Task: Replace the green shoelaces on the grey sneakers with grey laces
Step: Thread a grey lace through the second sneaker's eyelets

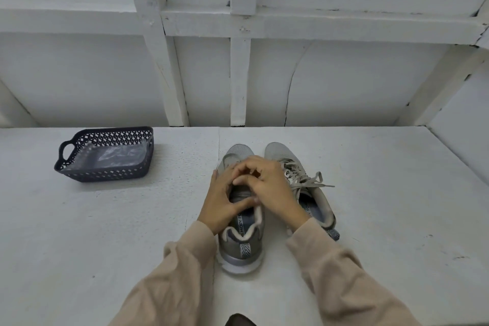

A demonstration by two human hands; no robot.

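Observation:
Two grey sneakers stand side by side on the white table, heels toward me. Both hands lie over the lacing of the left sneaker and hide it. My left hand grips this shoe's upper, its thumb reaching across the opening. My right hand has its fingers curled over the tongue and pinches a pale bit of grey lace. The right sneaker carries grey laces tied in a bow. No green lace is in view.
A dark perforated basket holding a clear plastic bag sits at the back left of the table. A white panelled wall rises just behind the table's far edge.

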